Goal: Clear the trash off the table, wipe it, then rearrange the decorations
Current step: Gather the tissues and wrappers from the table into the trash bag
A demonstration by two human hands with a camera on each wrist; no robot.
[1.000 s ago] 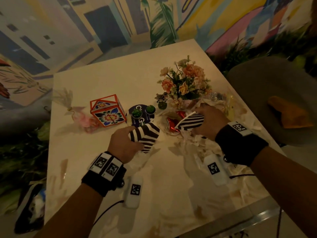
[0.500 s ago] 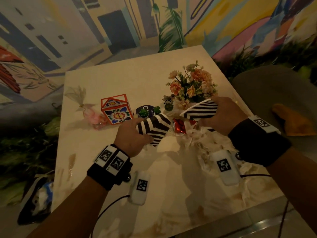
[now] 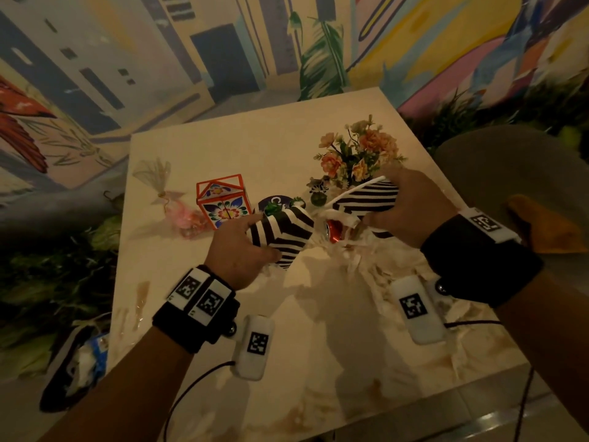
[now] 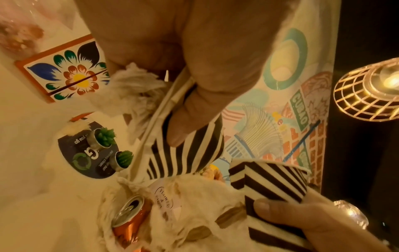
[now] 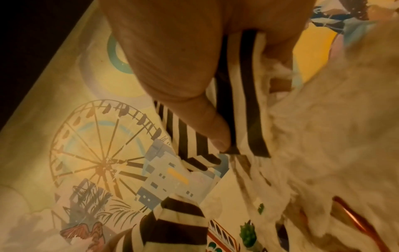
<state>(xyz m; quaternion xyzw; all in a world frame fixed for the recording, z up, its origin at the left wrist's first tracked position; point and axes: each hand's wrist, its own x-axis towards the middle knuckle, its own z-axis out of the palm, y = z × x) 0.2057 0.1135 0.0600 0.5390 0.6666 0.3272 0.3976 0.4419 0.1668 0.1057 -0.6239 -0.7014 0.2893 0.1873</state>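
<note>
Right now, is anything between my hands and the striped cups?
No. The left hand already grips one striped cup and the right hand grips the other cup. Crumpled tissue and a red can lie on the table beneath them.

Dim warm light, edges warped, right wrist view blurred

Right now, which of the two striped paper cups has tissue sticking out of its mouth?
The striped cup in the right hand, beside the flowers: its cup shows white tissue at the rim; the left hand's cup shows none in the head view.
</note>
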